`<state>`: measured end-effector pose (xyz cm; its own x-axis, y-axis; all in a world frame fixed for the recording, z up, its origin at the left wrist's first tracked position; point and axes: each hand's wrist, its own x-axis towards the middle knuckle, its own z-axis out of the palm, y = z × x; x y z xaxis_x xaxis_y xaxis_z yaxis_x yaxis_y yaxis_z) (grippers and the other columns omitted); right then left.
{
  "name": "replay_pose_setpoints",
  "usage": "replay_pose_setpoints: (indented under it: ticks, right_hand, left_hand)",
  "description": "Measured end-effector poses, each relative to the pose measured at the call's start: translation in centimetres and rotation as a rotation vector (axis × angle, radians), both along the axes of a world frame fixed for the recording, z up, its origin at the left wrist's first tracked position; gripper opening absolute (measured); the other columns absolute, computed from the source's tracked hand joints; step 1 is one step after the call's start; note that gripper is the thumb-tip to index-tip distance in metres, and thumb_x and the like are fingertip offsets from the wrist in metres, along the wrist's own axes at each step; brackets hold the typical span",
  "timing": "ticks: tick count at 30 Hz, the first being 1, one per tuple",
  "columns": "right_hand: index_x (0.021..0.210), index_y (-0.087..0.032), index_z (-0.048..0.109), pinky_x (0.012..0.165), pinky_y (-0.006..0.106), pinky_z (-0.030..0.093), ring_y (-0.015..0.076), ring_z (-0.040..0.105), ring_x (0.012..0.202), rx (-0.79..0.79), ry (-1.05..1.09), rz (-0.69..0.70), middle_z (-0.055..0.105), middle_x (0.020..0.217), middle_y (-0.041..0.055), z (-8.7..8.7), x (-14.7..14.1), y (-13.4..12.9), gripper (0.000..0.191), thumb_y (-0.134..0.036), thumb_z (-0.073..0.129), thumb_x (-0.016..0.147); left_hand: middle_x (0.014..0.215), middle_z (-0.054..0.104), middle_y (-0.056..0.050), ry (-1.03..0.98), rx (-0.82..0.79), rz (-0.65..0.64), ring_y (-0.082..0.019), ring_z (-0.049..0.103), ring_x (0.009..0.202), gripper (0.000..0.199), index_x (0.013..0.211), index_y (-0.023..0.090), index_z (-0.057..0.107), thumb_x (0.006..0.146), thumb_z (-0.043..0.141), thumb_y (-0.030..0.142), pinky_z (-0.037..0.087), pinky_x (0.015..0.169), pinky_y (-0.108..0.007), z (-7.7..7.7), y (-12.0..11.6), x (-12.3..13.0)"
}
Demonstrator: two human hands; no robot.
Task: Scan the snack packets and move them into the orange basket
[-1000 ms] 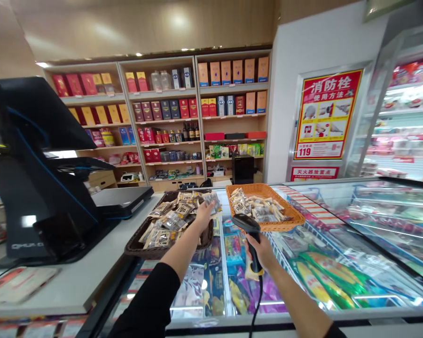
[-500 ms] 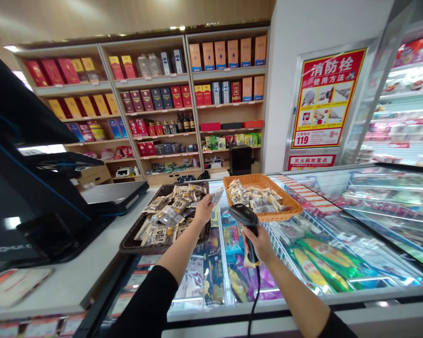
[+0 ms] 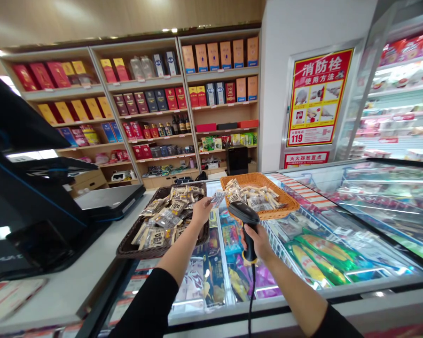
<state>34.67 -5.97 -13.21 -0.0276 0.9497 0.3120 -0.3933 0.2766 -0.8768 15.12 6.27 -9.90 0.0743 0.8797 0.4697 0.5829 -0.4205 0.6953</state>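
I have the left hand (image 3: 200, 212) pinching a small snack packet (image 3: 217, 199) by its lower end and the right hand (image 3: 256, 244) clamped round the grip of a barcode scanner (image 3: 245, 217); the hands are apart, the packet near the scanner's head; the packet sits just above the right rim of a dark wicker basket (image 3: 137, 252) on the counter (image 3: 66, 281), its long axis tilted up and right toward an orange wicker basket (image 3: 282, 209); I judge it light, soft and slippery, best taken by its sealed edge; the stiff scanner points up and left at the packet, its cable (image 3: 249, 300) hanging down.
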Motion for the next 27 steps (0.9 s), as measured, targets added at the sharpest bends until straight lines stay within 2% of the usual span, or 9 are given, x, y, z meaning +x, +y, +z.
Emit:
replay_pose_setpoints:
  ticks: [7, 12, 17, 19, 22, 25, 27]
  right_hand:
    - [0.079, -0.017, 0.055, 0.034, 0.022, 0.033, 0.0087, 0.044, 0.034, 0.003, -0.006, 0.0, 0.052, 0.053, -0.0036, -0.3, 0.0, 0.1, 0.042, -0.057, 0.066, 0.073]
    - [0.081, -0.017, 0.055, 0.034, 0.022, 0.033, 0.0087, 0.044, 0.034, -0.005, 0.017, 0.008, 0.052, 0.054, -0.004, -0.1, -0.1, 0.0, 0.041, -0.055, 0.067, 0.072]
    - [0.071, -0.019, 0.052, 0.035, 0.023, 0.034, 0.0093, 0.044, 0.034, -0.017, 0.103, -0.114, 0.05, 0.049, -0.0036, 0.2, 0.3, 0.2, 0.04, -0.056, 0.065, 0.073]
    - [0.078, -0.019, 0.053, 0.035, 0.023, 0.035, 0.01, 0.044, 0.034, -0.024, 0.178, -0.214, 0.051, 0.05, -0.0045, 0.5, 0.7, 0.5, 0.039, -0.056, 0.065, 0.072]
    - [0.088, -0.021, 0.051, 0.034, 0.024, 0.036, 0.0109, 0.045, 0.034, -0.054, 0.292, -0.366, 0.052, 0.054, -0.0055, 0.6, 1.2, 1.1, 0.043, -0.057, 0.066, 0.07]
    - [0.091, -0.022, 0.05, 0.036, 0.025, 0.037, 0.0114, 0.046, 0.036, -0.084, 0.351, -0.451, 0.051, 0.056, -0.0056, 0.5, 1.8, 1.7, 0.043, -0.057, 0.064, 0.072]
    - [0.093, -0.022, 0.049, 0.036, 0.025, 0.037, 0.0117, 0.046, 0.037, -0.09, 0.361, -0.491, 0.05, 0.056, -0.0057, 0.1, 2.2, 2.1, 0.042, -0.058, 0.061, 0.074]
  left_hand:
    - [0.068, 0.063, 0.0, 0.06, -0.005, 0.033, -0.015, 0.057, 0.068, 0.017, 0.08, 0.017, 0.066, 0.08, 0.055, 0.031, 0.04, 0.064, -0.023, 0.4, -0.4, 0.1]
    - [0.068, 0.064, 0.0, 0.071, -0.003, 0.044, -0.015, 0.057, 0.066, 0.019, 0.084, 0.017, 0.067, 0.08, 0.055, 0.031, 0.039, 0.062, -0.023, 0.3, -0.3, 0.2]
    - [0.078, 0.069, -0.004, 0.12, 0.023, -0.001, -0.018, 0.063, 0.074, 0.022, 0.092, 0.017, 0.07, 0.083, 0.053, 0.027, 0.047, 0.069, -0.027, 0.2, -0.8, 0.1]
    - [0.094, 0.071, -0.005, 0.191, 0.088, -0.063, -0.02, 0.065, 0.09, 0.025, 0.098, 0.02, 0.071, 0.084, 0.051, 0.021, 0.049, 0.082, -0.031, 0.8, -1.3, 0.4]
    - [0.117, 0.066, -0.004, 0.357, 0.244, -0.137, -0.021, 0.057, 0.114, 0.032, 0.1, 0.027, 0.073, 0.086, 0.047, 0.014, 0.04, 0.103, -0.037, 2.7, -1.5, 1.8]
    - [0.125, 0.062, -0.002, 0.514, 0.348, -0.111, -0.021, 0.051, 0.123, 0.038, 0.105, 0.032, 0.071, 0.086, 0.046, 0.011, 0.027, 0.113, -0.044, 4.8, -0.6, 4.8]
    - [0.13, 0.058, -0.003, 0.563, 0.364, -0.07, -0.022, 0.046, 0.128, 0.046, 0.115, 0.033, 0.067, 0.085, 0.045, 0.007, 0.022, 0.115, -0.046, 5.6, 0.5, 7.4]
